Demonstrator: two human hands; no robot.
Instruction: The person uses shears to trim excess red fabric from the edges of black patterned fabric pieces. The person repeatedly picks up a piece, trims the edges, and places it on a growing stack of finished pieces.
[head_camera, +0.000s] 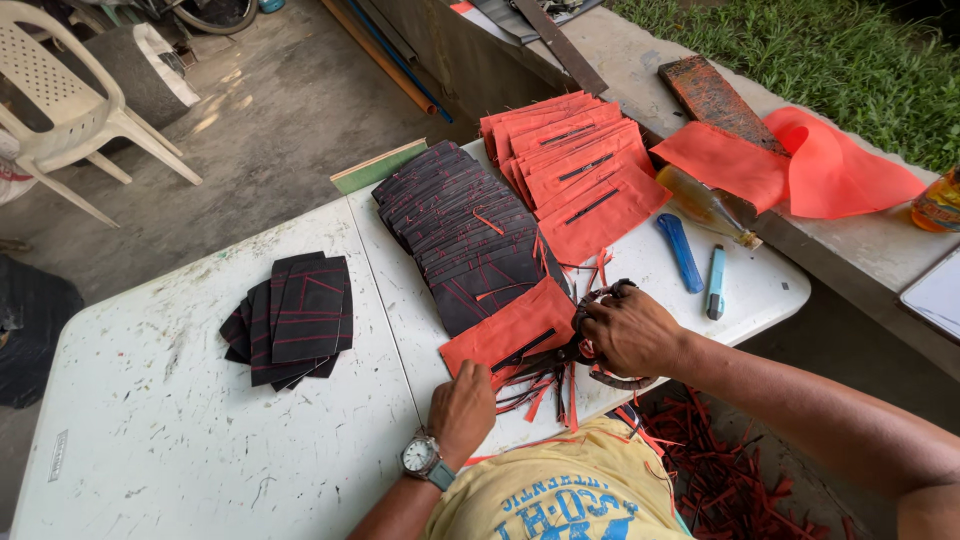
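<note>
My right hand (632, 330) grips a pair of large dark scissors (604, 300) at the near edge of the white table (180, 420). An orange fabric piece (510, 330) with a black slit lies just left of the scissors. My left hand (462, 405), with a wristwatch, presses down on that piece's near corner. Orange and black offcut strips (545, 392) lie under the piece by the table edge.
A long fanned row of black pieces with red lines (460, 225) runs across the table; a small black stack (295, 315) lies left. Orange pieces (580, 170) are stacked at the far right. Two blue cutters (685, 252), a bottle (705, 205), loose orange cloth (800, 165). Scraps litter the floor (730, 470).
</note>
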